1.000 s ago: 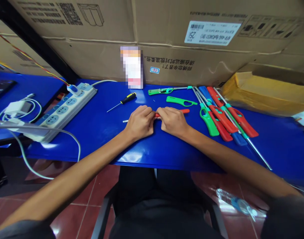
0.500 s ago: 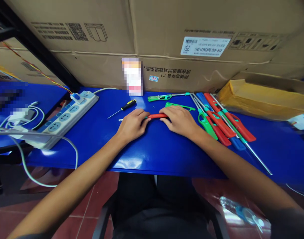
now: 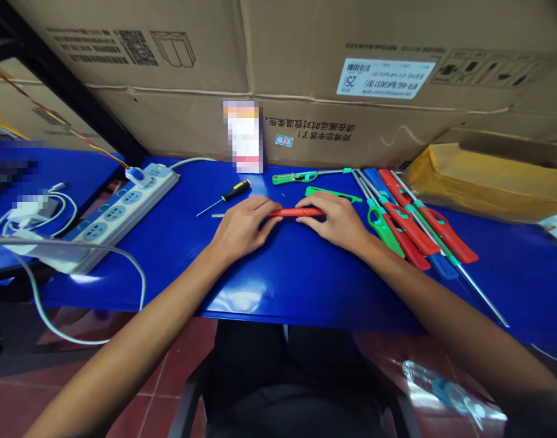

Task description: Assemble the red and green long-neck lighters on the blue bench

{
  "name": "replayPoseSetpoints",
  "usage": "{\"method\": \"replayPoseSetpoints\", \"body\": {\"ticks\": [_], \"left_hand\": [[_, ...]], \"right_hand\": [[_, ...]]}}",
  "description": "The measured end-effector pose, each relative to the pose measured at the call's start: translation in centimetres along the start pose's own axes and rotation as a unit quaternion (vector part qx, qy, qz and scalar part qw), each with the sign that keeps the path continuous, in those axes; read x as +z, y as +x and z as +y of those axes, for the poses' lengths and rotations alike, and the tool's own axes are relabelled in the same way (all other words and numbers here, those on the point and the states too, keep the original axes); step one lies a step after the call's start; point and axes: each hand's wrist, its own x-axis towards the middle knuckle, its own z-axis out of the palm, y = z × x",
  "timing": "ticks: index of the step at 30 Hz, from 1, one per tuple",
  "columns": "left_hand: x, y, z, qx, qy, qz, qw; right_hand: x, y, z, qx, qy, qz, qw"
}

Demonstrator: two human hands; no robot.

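Observation:
A red lighter (image 3: 290, 212) lies level between my two hands over the blue table, its metal tip poking out on the left. My left hand (image 3: 244, 228) is closed round its left part. On its right end, my right hand (image 3: 335, 220) grips with thumb and fingers. Behind my left hand is a black and yellow screwdriver (image 3: 236, 191). A green lighter with its inside showing (image 3: 295, 177) and a separate green shell (image 3: 333, 194) lie behind the hands. To the right are several red, green and blue lighters (image 3: 410, 228).
A white power strip (image 3: 118, 213) with cables stands at the left. The pixelated upright box (image 3: 245, 137) leans on the large cardboard (image 3: 301, 55). An open yellow-taped box (image 3: 483, 182) sits at the right back. A plastic bottle (image 3: 442, 389) lies on the floor.
My right hand has shifted slightly right along the red lighter, so more of its red body shows between the hands. The view has moved a little.

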Motion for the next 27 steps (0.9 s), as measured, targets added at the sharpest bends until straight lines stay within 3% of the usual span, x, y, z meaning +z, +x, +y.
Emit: {"method": "replayPoseSetpoints", "body": {"ticks": [4, 14, 19, 21, 23, 27], "left_hand": [[-0.3, -0.2, -0.1, 0.017, 0.032, 0.027, 0.999], [-0.6, -0.6, -0.4, -0.002, 0.071, 0.071, 0.995], [-0.5, -0.5, -0.6, -0.008, 0.056, 0.082, 0.995], [-0.5, -0.4, -0.6, -0.018, 0.048, 0.061, 0.997], [-0.5, -0.3, -0.5, -0.033, 0.039, 0.027, 0.998], [-0.3, 0.0, -0.6, -0.064, 0.016, -0.027, 0.997]], "right_hand": [[-0.2, 0.0, -0.3, -0.012, 0.014, 0.024, 1.000], [-3.5, 0.6, -0.1, 0.014, 0.041, -0.005, 0.999], [-3.0, 0.6, -0.4, 0.044, 0.048, 0.067, 0.996], [-2.4, 0.7, -0.2, 0.094, 0.081, 0.058, 0.991], [-1.9, 0.7, 0.2, 0.174, 0.157, 0.030, 0.972], [-1.4, 0.7, 1.1, 0.287, 0.357, -0.022, 0.889]]}}
